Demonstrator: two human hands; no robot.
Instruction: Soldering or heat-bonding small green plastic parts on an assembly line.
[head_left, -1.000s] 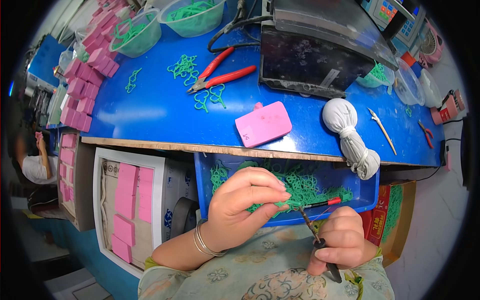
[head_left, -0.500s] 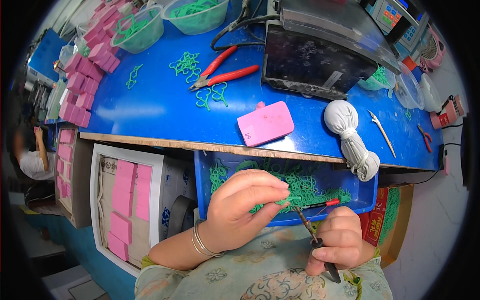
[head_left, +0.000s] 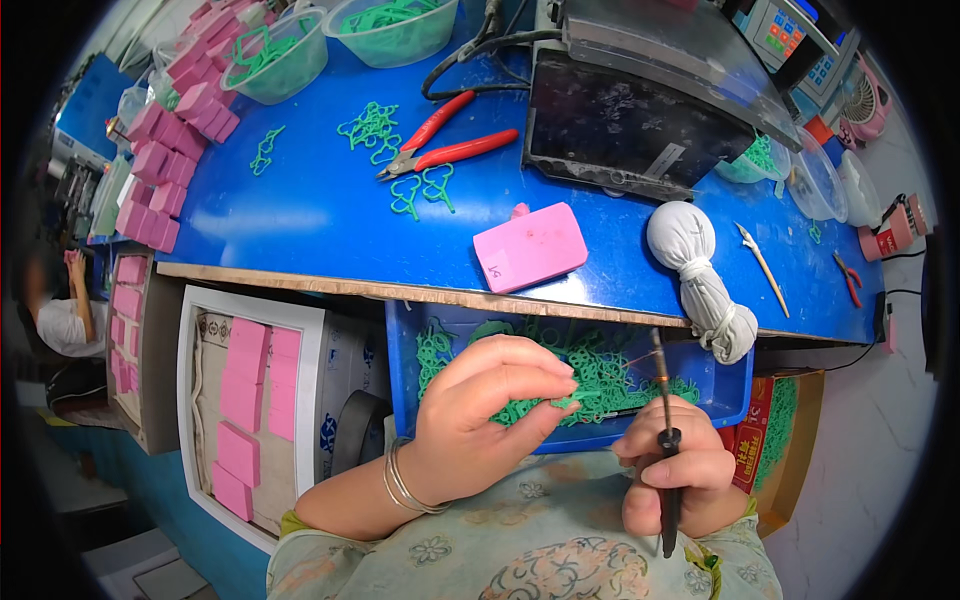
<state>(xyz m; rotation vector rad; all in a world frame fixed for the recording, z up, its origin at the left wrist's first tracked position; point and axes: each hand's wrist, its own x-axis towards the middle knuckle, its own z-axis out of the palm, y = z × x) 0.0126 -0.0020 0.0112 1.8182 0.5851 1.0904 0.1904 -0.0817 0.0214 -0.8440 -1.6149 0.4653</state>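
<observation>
Near the front rim of the blue tray (head_left: 722, 385), the left hand (head_left: 480, 410) pinches 1 small green piece (head_left: 582, 397), which pokes out just past the thumb and fingertips. The right hand (head_left: 690, 462) wraps its fingers around a black-handled tool (head_left: 671, 500), shaft upward, apart from the piece.

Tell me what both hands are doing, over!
Left hand pinching green piece. Right hand gripping black-handled tool. Tool tip apart from piece. Nothing seems in the way.
</observation>
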